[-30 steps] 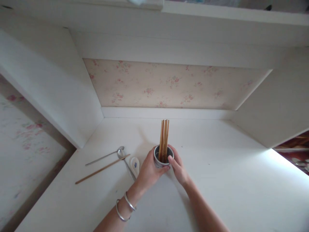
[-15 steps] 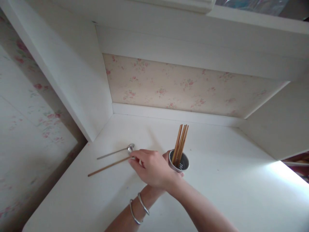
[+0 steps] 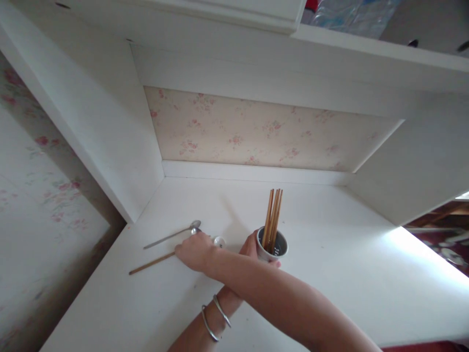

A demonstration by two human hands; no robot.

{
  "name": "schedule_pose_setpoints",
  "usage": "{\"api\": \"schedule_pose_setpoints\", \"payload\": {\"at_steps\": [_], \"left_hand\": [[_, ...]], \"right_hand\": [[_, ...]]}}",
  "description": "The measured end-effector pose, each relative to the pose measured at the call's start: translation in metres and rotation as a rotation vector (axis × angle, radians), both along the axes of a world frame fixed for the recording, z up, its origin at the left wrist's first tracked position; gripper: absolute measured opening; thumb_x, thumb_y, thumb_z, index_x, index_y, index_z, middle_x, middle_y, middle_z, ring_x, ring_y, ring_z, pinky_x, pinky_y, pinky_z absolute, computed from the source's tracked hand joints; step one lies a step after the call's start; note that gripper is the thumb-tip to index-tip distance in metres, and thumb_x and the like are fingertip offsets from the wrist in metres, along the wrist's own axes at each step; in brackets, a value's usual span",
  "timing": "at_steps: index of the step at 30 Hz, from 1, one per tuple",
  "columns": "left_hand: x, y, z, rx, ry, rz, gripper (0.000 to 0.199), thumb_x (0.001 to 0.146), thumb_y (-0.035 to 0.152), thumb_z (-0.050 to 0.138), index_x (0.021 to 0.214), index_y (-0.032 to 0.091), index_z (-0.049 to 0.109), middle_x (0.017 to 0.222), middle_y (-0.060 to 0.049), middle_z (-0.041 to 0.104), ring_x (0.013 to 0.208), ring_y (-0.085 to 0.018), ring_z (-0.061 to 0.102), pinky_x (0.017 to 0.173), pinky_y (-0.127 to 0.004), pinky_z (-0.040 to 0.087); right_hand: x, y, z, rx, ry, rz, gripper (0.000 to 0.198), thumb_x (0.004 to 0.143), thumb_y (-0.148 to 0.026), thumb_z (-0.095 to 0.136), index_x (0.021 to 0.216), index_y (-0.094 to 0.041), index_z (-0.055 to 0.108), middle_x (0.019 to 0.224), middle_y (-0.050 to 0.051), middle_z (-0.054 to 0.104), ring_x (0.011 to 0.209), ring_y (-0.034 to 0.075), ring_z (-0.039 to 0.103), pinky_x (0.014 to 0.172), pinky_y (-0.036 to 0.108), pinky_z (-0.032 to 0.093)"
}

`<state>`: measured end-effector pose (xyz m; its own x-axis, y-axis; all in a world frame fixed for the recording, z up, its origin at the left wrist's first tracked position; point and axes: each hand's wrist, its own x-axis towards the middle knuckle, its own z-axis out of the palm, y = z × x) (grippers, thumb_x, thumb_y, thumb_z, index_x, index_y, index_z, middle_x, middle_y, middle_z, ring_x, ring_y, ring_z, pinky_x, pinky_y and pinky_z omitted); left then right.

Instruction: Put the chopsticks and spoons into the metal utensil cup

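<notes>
My left hand (image 3: 250, 246), with two silver bangles on its wrist, is wrapped round a grey metal utensil holder (image 3: 261, 251) with drain holes. Several wooden chopsticks (image 3: 272, 217) lean upright inside it. My right arm crosses over the left one. My right hand (image 3: 196, 252) is curled down on a single wooden chopstick (image 3: 152, 263) lying on the white tabletop; its fingertips are mostly hidden. Just beyond lies a long-handled metal spoon (image 3: 166, 238). A second shiny spoon bowl (image 3: 195, 231) touches the hand's far side, and a round metal bowl-shaped piece (image 3: 219, 241) shows beside the wrist.
The white tabletop (image 3: 322, 274) runs back to a floral-papered panel (image 3: 249, 129). White side panels (image 3: 91, 107) rise at left and right. A shelf (image 3: 348, 41) with clear plastic packaging (image 3: 348, 17) hangs overhead.
My right hand has moved left and down along the chopstick, uncovering the round metal piece near its wrist. My left hand keeps its grip on the holder. The view has shifted slightly.
</notes>
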<state>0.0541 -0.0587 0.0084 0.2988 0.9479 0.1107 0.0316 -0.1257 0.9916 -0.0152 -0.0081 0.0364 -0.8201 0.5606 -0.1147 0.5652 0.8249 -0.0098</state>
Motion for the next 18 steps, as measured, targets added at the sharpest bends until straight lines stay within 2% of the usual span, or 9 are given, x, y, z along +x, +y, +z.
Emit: {"api": "schedule_pose_setpoints", "payload": {"at_steps": [3,6,9,11,12,15,18], "left_hand": [[0.001,0.001,-0.001,-0.014,0.017,0.009,0.081,0.058,0.026,0.081,0.129,0.024,0.044,0.116,-0.009,0.061,0.103,-0.027,0.057,0.092,-0.040,0.043],[0.004,0.001,0.001,-0.028,-0.038,0.020,0.072,0.060,0.022,0.079,0.126,0.022,0.050,0.104,-0.007,0.066,0.090,-0.023,0.061,0.083,-0.035,0.049],[0.006,0.001,0.004,-0.050,-0.112,0.072,0.039,0.077,0.025,0.062,0.115,0.016,0.061,0.095,-0.006,0.069,0.083,-0.020,0.064,0.077,-0.030,0.052],[0.005,0.002,0.007,-0.042,-0.117,0.102,0.032,0.081,0.029,0.053,0.103,0.010,0.067,0.092,-0.007,0.070,0.086,-0.021,0.064,0.077,-0.028,0.053],[0.003,0.002,0.008,-0.027,-0.106,0.108,0.029,0.079,0.029,0.057,0.099,0.011,0.068,0.092,-0.008,0.070,0.088,-0.022,0.064,0.078,-0.029,0.052],[-0.003,0.003,0.011,0.041,-0.064,0.140,0.050,0.062,0.020,0.076,0.110,0.016,0.063,0.103,-0.008,0.069,0.095,-0.024,0.063,0.086,-0.034,0.049],[-0.006,0.003,0.010,0.076,-0.059,0.165,0.064,0.060,0.017,0.079,0.120,0.021,0.056,0.113,-0.009,0.064,0.104,-0.026,0.059,0.094,-0.041,0.044]], "right_hand": [[0.005,-0.001,0.011,0.020,0.049,-0.066,0.018,0.090,-0.012,0.047,0.102,-0.014,0.060,0.082,0.012,0.073,0.078,0.024,0.070,0.062,0.037,0.054],[0.024,-0.004,0.035,0.046,0.221,-0.171,0.023,0.092,-0.015,0.042,0.111,-0.018,0.056,0.083,0.009,0.072,0.074,0.023,0.069,0.061,0.033,0.053],[0.057,-0.008,0.062,-0.035,0.613,-0.287,0.028,0.098,-0.026,0.035,0.116,-0.023,0.056,0.091,0.005,0.071,0.078,0.018,0.068,0.070,0.029,0.051],[0.083,-0.010,0.076,-0.119,0.941,-0.351,0.030,0.098,-0.031,0.036,0.115,-0.023,0.060,0.096,0.003,0.070,0.082,0.015,0.067,0.075,0.027,0.051],[0.096,-0.010,0.082,-0.139,1.075,-0.390,0.030,0.097,-0.033,0.039,0.113,-0.023,0.062,0.098,0.003,0.070,0.080,0.015,0.066,0.075,0.027,0.052],[0.134,-0.009,0.094,-0.102,1.311,-0.527,0.030,0.092,-0.037,0.047,0.110,-0.023,0.066,0.096,0.003,0.069,0.074,0.014,0.065,0.072,0.028,0.054],[0.166,-0.005,0.097,-0.004,1.434,-0.645,0.043,0.089,-0.037,0.051,0.130,-0.024,0.053,0.091,0.003,0.069,0.074,0.014,0.065,0.073,0.031,0.054]]}}
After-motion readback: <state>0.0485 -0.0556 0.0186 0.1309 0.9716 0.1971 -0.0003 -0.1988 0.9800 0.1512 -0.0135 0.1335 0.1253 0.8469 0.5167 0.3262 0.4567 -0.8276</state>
